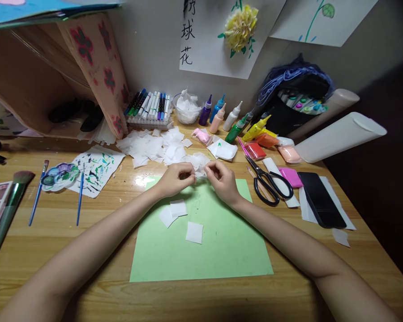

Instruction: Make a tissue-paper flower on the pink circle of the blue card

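Paper, thin and white (200, 170), sits between the fingertips of both hands, above the far edge of a green sheet (228, 250) laid on the wooden table (104, 286). The left hand (176, 180) has thumb and index finger pinched on one side of it; the right hand (223, 182) pinches the other side, its remaining fingers curled in. Exactly where the fingertips meet the paper is too small to make out.

The step in hand looks like working one small piece with both hands, perhaps teasing it apart or shaping it; which of these, I cannot tell. The next move seems to call for a light, even pinch, since paper this flimsy could tear under a hard pull.

On the green sheet, a single white square (195, 232) lies apart, and two overlapping squares (173, 212) rest near the left forearm. A loose pile of white scraps (147, 145) spreads just beyond the sheet, with a clear bowl (188, 120) of white paper behind it. Black-handled scissors (267, 175) lie to the right of the right hand, touched by neither hand.
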Motion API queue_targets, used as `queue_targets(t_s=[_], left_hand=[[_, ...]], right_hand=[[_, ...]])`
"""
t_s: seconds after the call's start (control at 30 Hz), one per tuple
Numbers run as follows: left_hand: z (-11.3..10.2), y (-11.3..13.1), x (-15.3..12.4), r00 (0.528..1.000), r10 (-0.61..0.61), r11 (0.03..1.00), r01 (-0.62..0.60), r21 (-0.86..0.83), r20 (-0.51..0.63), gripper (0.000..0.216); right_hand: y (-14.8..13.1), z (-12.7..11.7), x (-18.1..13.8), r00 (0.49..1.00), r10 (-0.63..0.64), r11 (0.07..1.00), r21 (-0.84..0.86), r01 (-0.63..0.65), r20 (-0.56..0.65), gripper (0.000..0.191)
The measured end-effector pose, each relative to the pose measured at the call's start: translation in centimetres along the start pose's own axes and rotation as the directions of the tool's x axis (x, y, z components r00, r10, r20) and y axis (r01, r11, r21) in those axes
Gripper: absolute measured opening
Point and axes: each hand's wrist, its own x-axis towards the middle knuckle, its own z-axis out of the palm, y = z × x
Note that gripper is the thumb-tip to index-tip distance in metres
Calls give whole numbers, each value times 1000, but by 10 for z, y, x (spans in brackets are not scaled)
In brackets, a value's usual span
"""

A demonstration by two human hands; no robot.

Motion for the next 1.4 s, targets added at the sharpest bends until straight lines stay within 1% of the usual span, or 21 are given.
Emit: queue_targets(t_s=[0.07, 0.17, 0.23, 0.33, 0.4, 0.47, 0.53, 0.57, 0.63, 0.73, 0.8, 0.83, 0.9, 0.97, 1.03, 1.13, 1.2, 1.3, 1.4], left_hand=[[-1, -2, 0, 1000, -20, 1000, 20, -20, -11, 19], [-1, -3, 1, 998, -51, 998, 49, -45, -24, 20], [-2, -3, 1, 998, -63, 997, 62, -45, -29, 21], [-3, -1, 1, 996, -79, 996, 77, -54, -41, 21], [-3, -1, 2, 995, -84, 994, 80, -69, -47, 21], [-4, -1, 2, 996, -80, 994, 77, -82, -45, 21], [-4, -2, 2, 996, -75, 993, 71, -89, -42, 21], [-4, -3, 2, 997, -71, 993, 67, -93, -39, 21], [-4, -4, 2, 998, -56, 994, 52, -99, -39, 21], [-3, -5, 2, 999, -35, 993, 31, -111, -39, 21], [-3, -5, 2, 999, -32, 992, 28, -123, -35, 20], [-3, -5, 2, 999, -34, 991, 29, -129, -34, 20], [-3, -5, 1, 998, -37, 989, 31, -142, -45, 20], [-4, -6, 1, 997, -30, 987, 18, -157, -77, 19], [-4, -7, 0, 992, -15, 986, -7, -169, -129, 19], [-4, -9, -1, 975, 1, 985, -40, -170, -224, 20], [-4, -10, -1, 965, 0, 985, -45, -166, -263, 21], [-3, -9, -1, 969, -9, 990, -27, -141, -248, 21], [-1, -7, -1, 987, 3, 995, -20, -100, -164, 20]], right_hand=[[6, 0, 3, 997, 75, 993, 92, -72, -31, 15], [14, -1, 9, 984, 154, 972, 195, -135, -89, 18], [19, -2, 13, 972, 192, 962, 221, -159, -134, 18], [22, -3, 16, 955, 227, 960, 208, -187, -189, 19], [22, -4, 15, 949, 223, 967, 175, -186, -224, 16], [19, -3, 13, 946, 179, 981, 123, -151, -270, 10], [14, -3, 9, 949, 102, 995, 53, -90, -298, 16], [11, -3, 7, 954, 60, 998, 18, -57, -293, 17], [5, -3, 4, 970, -27, 999, -51, 15, -243, 16], [-2, -4, 3, 987, -141, 981, -144, 130, -73, 23], [-3, -4, 4, 983, -173, 962, -200, 183, 68, 28], [-2, -4, 4, 977, -172, 955, -223, 197, 127, 28], [2, -2, 6, 969, -151, 946, -257, 199, 196, 19], [7, -1, 7, 973, -124, 944, -280, 177, 197, 13], [12, 0, 8, 981, -101, 940, -308, 149, 167, 14], [13, 0, 9, 985, -74, 927, -352, 125, 154, 19], [9, -1, 9, 984, -85, 929, -344, 134, 154, 25], [1, -3, 6, 979, -171, 948, -253, 194, 109, 31], [-5, -3, 2, 954, -277, 940, -173, 294, 113, 27]])
